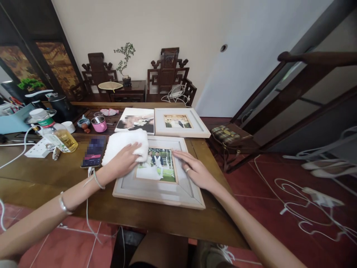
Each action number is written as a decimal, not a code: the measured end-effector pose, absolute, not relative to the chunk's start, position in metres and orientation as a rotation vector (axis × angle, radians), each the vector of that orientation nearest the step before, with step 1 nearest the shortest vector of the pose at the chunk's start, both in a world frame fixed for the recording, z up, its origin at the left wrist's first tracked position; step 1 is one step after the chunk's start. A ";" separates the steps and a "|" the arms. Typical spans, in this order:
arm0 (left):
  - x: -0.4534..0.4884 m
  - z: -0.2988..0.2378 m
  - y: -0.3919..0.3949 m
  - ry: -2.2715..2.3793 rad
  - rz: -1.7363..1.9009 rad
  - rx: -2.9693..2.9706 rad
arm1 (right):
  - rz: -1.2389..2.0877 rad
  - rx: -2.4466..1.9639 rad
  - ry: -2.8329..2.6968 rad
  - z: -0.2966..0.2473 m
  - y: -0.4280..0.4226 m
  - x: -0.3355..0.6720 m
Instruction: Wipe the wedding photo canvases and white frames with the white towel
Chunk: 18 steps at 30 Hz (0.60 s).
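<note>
The cloth [117,145] is plain white; the nearest frame [158,194] is pale grey with a light wood-toned edge, its photo [158,170] green, white and dark blue. The table [55,178] is brown, the cup [99,127] pink, the bag [221,136] green-and-cream checked, the floor tiles [251,180] red with pale lines.

Picture frame [158,191] corner hidden by white cloth [122,143], phone screen [94,150] blurred, blue box [13,123] cropped left
</note>
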<state>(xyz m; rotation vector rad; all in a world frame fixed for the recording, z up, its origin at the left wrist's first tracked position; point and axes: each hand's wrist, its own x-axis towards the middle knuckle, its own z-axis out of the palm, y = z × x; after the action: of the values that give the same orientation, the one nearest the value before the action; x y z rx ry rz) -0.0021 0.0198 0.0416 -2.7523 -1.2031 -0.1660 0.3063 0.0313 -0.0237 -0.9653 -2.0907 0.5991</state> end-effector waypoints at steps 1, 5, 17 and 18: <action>0.001 0.040 0.008 -1.194 -0.137 -2.752 | 0.595 -0.966 -2.105 -0.024 0.032 0.306; 0.016 0.033 -0.039 -1.160 -0.047 -2.781 | 0.597 -1.013 -2.128 -0.022 0.034 0.301; 0.023 0.038 -0.017 -1.195 -0.100 -2.808 | 0.536 -1.029 -2.108 -0.024 0.032 0.295; 0.023 0.039 -0.006 -1.223 -0.107 -2.775 | 0.531 -1.026 -2.116 -0.024 0.031 0.295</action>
<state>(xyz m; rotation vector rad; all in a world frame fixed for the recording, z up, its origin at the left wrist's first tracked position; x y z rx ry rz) 0.0232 -0.0059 0.0386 -2.7751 -1.2227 -0.1069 0.2955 0.0315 -0.0240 -1.0256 -2.1160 0.5314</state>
